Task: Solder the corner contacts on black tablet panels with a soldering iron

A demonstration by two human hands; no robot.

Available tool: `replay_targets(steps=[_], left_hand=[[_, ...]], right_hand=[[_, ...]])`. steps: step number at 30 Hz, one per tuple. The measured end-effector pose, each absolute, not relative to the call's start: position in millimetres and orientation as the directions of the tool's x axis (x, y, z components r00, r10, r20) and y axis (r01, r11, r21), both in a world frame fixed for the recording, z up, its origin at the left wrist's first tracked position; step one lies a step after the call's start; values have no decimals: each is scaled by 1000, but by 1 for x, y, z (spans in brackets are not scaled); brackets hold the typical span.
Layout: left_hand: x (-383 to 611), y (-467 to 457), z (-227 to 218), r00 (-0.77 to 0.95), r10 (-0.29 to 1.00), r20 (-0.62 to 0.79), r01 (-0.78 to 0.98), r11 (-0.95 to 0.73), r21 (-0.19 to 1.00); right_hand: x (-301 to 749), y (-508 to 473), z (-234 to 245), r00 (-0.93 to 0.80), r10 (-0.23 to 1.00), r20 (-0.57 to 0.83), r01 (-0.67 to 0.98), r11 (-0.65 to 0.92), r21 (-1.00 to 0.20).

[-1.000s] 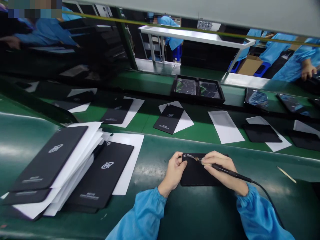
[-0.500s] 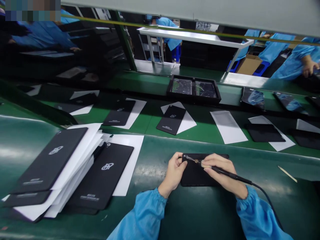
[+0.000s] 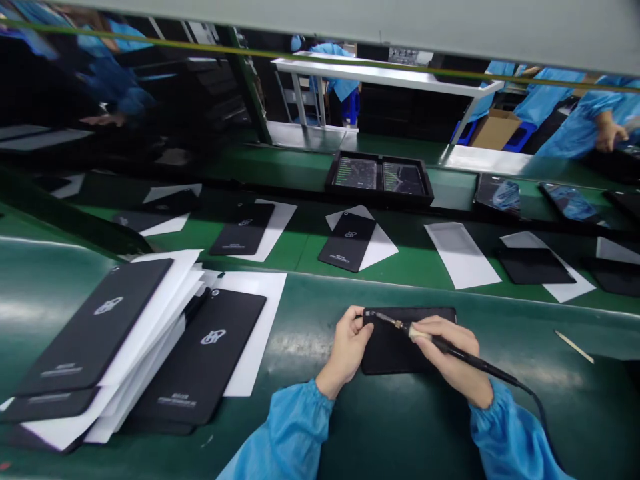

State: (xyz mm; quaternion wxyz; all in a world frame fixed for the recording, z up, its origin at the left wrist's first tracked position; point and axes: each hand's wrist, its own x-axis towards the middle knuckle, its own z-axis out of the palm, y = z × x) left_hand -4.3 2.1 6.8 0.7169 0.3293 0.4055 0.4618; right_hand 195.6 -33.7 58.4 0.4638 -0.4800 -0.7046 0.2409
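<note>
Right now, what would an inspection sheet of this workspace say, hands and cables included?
Surface: green bench, glossy.
Job's things: black panel on the bench; pen-like tool, its tip near the panel's far left corner.
Clutter: piled black covers and white sheets, left; pale stick, right.
Hands: left hand pinches the panel's corner; right hand grips the tool.
Cables: one cord from the tool.
Surroundings: green strip bearing more covers; people in blue beyond.

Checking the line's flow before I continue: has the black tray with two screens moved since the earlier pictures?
Yes, leftward in the view: the black tray now sits further left against the white table behind it.
</note>
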Motion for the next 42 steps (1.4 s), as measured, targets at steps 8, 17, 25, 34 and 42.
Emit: replay_targets(steps=[8,17,25,34,42], left_hand=[[-4,2,10,237,926,-294,-397,368,841],[-4,2,9,235,930,-282,-399,357,845],[-4,2,10,229,929,-289,-392,360,847],[-4,3,12,233,937,-261,-399,337,853],[-4,3,11,233,932,-278,-407,353,843]], right_hand=[[183,-47,47,-2,914,406,498,353,-792],[181,-44,47,3,909,417,502,359,-787],[179,-44,51,-18,893,450,497,399,-771],[174,-49,45,-117,827,549,506,526,-684],[213,-38,47,-39,766,641,614,525,-590]])
